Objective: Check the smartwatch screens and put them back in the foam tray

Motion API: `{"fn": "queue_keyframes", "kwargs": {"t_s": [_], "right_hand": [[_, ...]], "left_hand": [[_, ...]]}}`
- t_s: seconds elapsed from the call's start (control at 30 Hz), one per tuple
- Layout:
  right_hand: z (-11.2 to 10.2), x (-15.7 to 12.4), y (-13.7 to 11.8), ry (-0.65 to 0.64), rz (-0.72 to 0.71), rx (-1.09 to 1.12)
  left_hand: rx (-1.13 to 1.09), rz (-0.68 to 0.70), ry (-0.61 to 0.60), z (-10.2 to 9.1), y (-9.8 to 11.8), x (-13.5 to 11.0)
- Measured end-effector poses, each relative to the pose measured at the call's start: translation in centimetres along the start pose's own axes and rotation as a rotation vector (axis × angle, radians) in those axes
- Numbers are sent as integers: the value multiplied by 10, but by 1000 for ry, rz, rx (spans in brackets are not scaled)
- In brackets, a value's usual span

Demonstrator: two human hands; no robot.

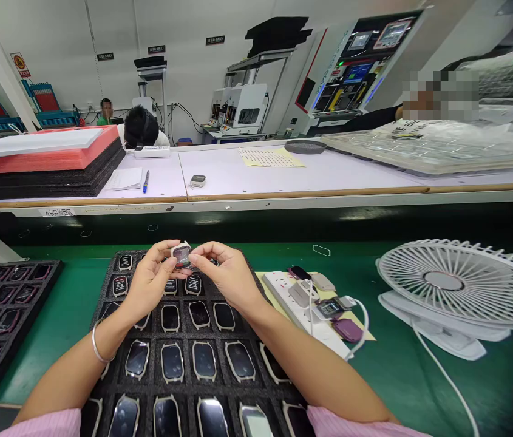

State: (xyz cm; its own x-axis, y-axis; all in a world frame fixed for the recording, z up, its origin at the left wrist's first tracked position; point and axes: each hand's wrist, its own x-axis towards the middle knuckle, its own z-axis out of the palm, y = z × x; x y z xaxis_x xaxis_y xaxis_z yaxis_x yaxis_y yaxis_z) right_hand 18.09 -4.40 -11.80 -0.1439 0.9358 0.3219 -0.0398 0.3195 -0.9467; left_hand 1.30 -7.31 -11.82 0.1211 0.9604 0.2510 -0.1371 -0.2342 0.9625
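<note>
A smartwatch case with a pale frame and a dark glossy face is held up above the far part of a black foam tray. My left hand pinches its left side between thumb and fingers. On the other side, my right hand has thumb and fingertips closed on its right edge. Below the hands, the tray's compartments hold rows of similar strapless watch cases; some near the far end show lit text on their screens. My forearms hide parts of the tray's sides.
At left stands a second foam tray of reddish-framed watches. To the right are a white power strip with several watches and cables, and a white fan. Beyond, a raised shelf bears foam sheets. People sit or reach behind it.
</note>
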Motion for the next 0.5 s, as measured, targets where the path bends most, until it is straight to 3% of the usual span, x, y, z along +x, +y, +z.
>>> {"fn": "queue_keyframes", "kwargs": {"t_s": [0.13, 0.3, 0.4, 0.5], "right_hand": [[-3, 0, 0, 28, -30, -31], [-19, 17, 2, 159, -112, -95], [-33, 54, 1, 230, -254, -308], [-42, 109, -4, 228, -346, -593]], "left_hand": [[-17, -15, 16, -1, -2, 1], [-84, -69, 80, -4, -4, 5], [-127, -93, 98, -5, -2, 5], [-122, -73, 93, -7, 0, 5]]}}
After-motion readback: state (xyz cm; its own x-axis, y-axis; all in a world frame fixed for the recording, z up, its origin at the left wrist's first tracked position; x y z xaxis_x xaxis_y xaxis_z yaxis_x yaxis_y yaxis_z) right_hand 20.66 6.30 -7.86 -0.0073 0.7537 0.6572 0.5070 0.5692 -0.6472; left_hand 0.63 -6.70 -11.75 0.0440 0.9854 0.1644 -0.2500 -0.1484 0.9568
